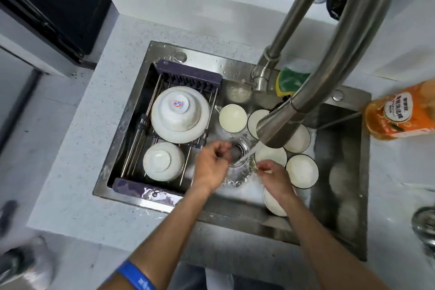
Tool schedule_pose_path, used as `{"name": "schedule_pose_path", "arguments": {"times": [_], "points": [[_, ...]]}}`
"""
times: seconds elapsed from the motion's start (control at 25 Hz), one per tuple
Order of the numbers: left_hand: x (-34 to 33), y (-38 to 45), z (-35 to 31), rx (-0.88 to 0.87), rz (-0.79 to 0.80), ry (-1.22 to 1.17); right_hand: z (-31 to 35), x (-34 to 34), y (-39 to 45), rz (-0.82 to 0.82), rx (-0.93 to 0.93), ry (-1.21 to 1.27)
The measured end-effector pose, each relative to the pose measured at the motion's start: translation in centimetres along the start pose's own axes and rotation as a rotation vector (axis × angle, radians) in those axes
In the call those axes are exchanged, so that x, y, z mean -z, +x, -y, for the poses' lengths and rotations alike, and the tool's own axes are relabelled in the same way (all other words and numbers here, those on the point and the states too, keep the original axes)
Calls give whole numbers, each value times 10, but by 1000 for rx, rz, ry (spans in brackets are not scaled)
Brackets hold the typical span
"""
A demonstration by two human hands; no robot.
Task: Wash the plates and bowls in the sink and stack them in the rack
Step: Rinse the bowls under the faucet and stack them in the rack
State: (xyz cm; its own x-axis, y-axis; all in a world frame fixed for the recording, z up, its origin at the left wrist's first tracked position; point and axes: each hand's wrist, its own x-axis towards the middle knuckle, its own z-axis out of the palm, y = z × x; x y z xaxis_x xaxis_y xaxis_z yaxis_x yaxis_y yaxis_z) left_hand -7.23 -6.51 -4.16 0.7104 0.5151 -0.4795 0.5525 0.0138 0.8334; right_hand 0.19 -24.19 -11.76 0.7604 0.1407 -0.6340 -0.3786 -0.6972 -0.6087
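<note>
Left hand [213, 162]: over the drain [236, 152], fingers loosely curled, nothing held; likely rinsing beside the stream.
Right hand [274, 178]: fingers curled at the near rim of a bowl [270, 155] under the water; grip on it cannot be told for sure.
Tap [277, 129]: running, spout aimed between both hands, so rinsing happens over the drain.
Sink [339, 195]: unwashed bowls ringed round the drain, within reach; one more under the right wrist.
Rack [188, 73]: set in the sink's left half so drips drain away; holds an upturned bowl on a plate [202, 125] and a second upturned stack.
Sponge [290, 81]: parked behind the tap.
Soap bottle [400, 110]: on worktop, right.
Progress: roughly a third racked, judged.
</note>
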Motion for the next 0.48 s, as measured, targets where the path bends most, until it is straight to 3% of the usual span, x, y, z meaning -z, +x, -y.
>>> {"name": "schedule_pose_path", "arguments": {"times": [0.08, 0.16, 0.36, 0.48], "points": [[-20, -5, 22, 115, 37, -35, -22, 4, 26, 31, 139, -477], [-27, -3, 42, 145, 17, -49, -46, 3, 44, 99, 132, -743], [-24, -1, 64, 156, -31, -91, -56, -16, 59, -14, 218, -1005], [-21, 0, 63, 151, -49, -113, -57, -14, 50, -93, 278, -904]]}}
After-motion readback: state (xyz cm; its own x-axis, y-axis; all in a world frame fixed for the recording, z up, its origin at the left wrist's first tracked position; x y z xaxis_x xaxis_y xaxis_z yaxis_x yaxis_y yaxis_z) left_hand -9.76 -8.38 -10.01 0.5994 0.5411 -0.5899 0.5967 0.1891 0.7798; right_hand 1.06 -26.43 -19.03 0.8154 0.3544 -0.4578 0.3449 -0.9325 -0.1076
